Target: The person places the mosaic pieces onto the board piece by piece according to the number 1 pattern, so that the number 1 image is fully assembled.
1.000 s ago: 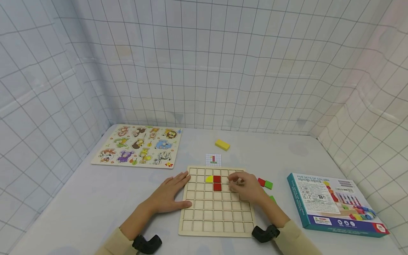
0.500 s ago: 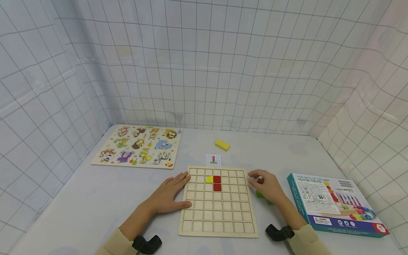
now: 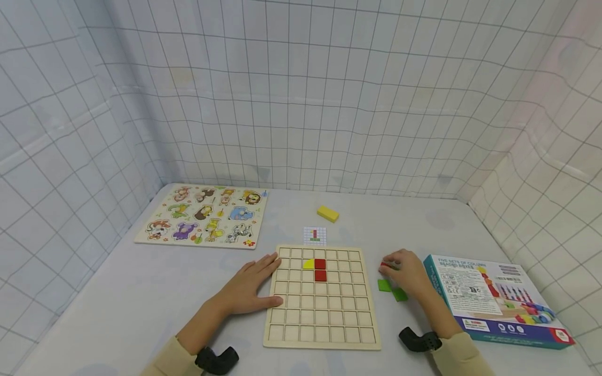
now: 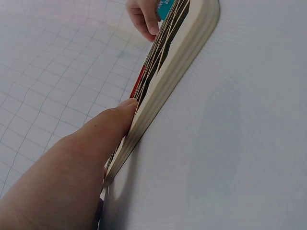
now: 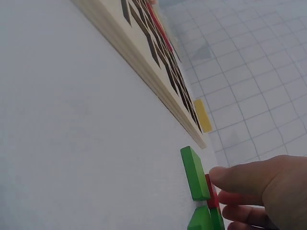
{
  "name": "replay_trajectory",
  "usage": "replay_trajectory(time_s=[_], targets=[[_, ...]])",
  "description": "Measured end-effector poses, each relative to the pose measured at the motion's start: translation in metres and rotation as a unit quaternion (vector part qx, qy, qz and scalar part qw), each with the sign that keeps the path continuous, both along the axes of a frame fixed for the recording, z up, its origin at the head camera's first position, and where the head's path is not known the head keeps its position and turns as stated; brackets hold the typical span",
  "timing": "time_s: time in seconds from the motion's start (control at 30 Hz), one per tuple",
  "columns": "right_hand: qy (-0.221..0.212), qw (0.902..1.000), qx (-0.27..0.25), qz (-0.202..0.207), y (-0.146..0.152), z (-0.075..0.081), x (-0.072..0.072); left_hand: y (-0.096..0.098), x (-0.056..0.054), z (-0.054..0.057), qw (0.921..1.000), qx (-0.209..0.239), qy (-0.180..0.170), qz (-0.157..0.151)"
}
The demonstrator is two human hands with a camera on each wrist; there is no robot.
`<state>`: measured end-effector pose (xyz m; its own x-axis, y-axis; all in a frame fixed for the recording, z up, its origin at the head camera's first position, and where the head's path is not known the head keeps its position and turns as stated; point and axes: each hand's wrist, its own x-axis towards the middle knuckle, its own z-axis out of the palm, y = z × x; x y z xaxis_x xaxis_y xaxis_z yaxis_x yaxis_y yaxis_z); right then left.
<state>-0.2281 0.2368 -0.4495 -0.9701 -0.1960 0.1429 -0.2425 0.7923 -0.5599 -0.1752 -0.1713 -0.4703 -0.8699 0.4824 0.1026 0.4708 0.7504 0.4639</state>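
The wooden grid board (image 3: 321, 324) lies flat, with a yellow quarter-round piece (image 3: 309, 264) and two red square tiles (image 3: 320, 270) in its upper cells. My left hand (image 3: 249, 287) rests at the board's left edge, fingers straight and thumb over the rim; the left wrist view has the thumb (image 4: 112, 122) on that edge. Right of the board, my right hand (image 3: 405, 271) has thumb and fingers at a loose red tile (image 5: 211, 191), pinching it close over the table. Green tiles (image 3: 384, 285) lie just below that hand, one partly hidden by it.
A pattern card (image 3: 314, 235) sits behind the board, with a yellow block (image 3: 328, 213) farther back. An animal puzzle board (image 3: 202, 216) lies at the back left. A boxed toy set (image 3: 498, 303) stands close to the right forearm.
My right hand has moved right, from over the board to the loose tiles beside it, and its fingers have come onto a red tile. The left hand has stayed still.
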Motion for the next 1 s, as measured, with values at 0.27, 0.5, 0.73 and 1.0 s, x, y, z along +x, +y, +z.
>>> replay_trajectory(time_s=[0.27, 0.5, 0.73, 1.0], targets=[[0.006, 0.9997, 0.024, -0.004, -0.001, -0.004, -0.001, 0.001, 0.001, 0.001, 1.0000, 0.004, 0.000, 0.002], [0.017, 0.9998, -0.007, 0.001, -0.008, -0.004, 0.000, 0.000, 0.000, 0.000, 1.0000, 0.002, -0.001, 0.002], [0.031, 0.9993, -0.022, -0.001, -0.014, -0.004, 0.002, 0.001, 0.000, 0.000, 0.9999, -0.001, -0.008, 0.007], [0.046, 0.9982, -0.039, 0.010, -0.016, -0.003, 0.003, 0.000, 0.001, 0.002, 1.0000, 0.000, -0.005, 0.005]])
